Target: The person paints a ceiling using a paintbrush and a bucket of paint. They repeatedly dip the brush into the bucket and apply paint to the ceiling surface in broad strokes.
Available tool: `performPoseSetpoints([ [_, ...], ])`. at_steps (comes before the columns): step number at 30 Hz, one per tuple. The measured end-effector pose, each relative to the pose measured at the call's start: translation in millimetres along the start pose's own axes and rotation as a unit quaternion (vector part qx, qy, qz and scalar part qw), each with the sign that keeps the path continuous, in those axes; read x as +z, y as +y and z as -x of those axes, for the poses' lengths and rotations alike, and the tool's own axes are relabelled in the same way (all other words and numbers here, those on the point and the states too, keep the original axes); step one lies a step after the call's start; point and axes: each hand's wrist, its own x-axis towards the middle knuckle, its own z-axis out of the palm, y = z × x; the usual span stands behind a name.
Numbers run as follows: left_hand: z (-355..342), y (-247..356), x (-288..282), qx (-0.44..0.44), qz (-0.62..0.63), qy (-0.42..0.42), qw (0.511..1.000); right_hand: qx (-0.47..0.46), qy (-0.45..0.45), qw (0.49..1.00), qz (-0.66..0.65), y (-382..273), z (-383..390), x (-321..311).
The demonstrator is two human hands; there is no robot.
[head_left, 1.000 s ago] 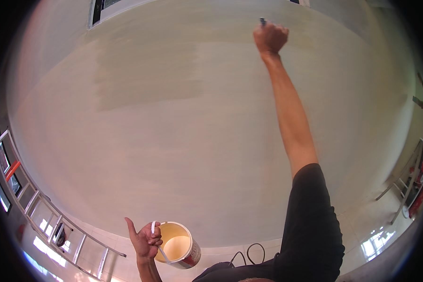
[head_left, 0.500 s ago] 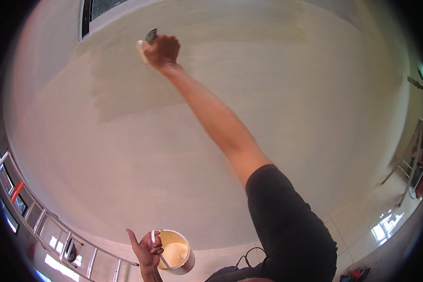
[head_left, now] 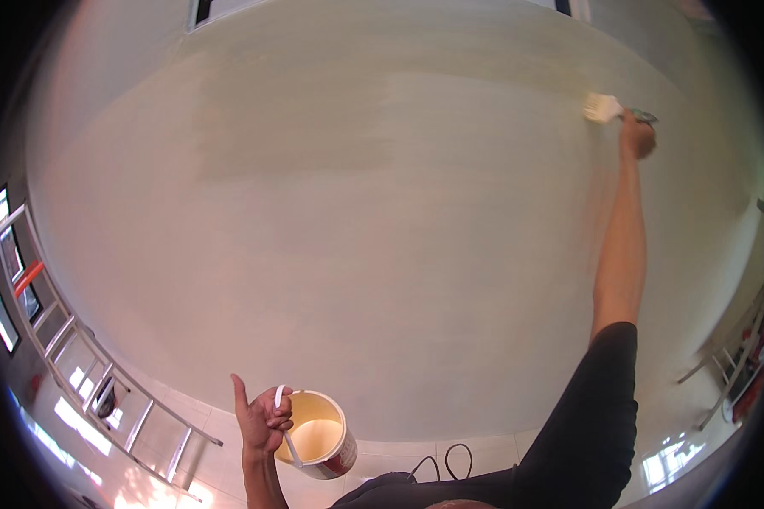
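Note:
My right hand [head_left: 637, 136] is raised high at the upper right, shut on a paintbrush [head_left: 609, 109] whose pale bristles touch the wall [head_left: 382, 220]. My right arm in a black sleeve stretches up from the lower edge. At the bottom centre, my left hand [head_left: 263, 420] grips the white handle of a paint bucket [head_left: 318, 434] with its thumb sticking up. The bucket holds cream paint and hangs tilted toward me. A darker, freshly coated band [head_left: 314, 127] runs across the upper wall.
A metal ladder [head_left: 76, 356] leans along the left side. A black cable [head_left: 446, 462] loops on the tiled floor below the wall. More metal frame legs and a red object [head_left: 743, 373] stand at the right edge.
My right hand with the brush has swept from the upper left of the wall across to the upper right. The bucket in my left hand has stayed low at the bottom.

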Motion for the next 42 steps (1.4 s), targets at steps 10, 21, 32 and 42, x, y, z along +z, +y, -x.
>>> performPoseSetpoints([
  [10,-3,10,-12,-0.049,-0.026,-0.061,0.997,0.069,-0.264,0.874,-0.401,-44,154,-173],
  [21,-16,19,-19,-0.087,-0.073,-0.131,0.985,0.115,-0.685,0.600,-0.397,-105,486,-416],
  [32,-32,21,-25,-0.149,-0.061,-0.179,0.971,-0.222,-0.773,0.537,-0.255,-116,612,-433],
  [42,-33,16,-23,-0.152,-0.062,-0.174,0.971,-0.252,-0.824,0.464,-0.207,-119,634,-440],
])
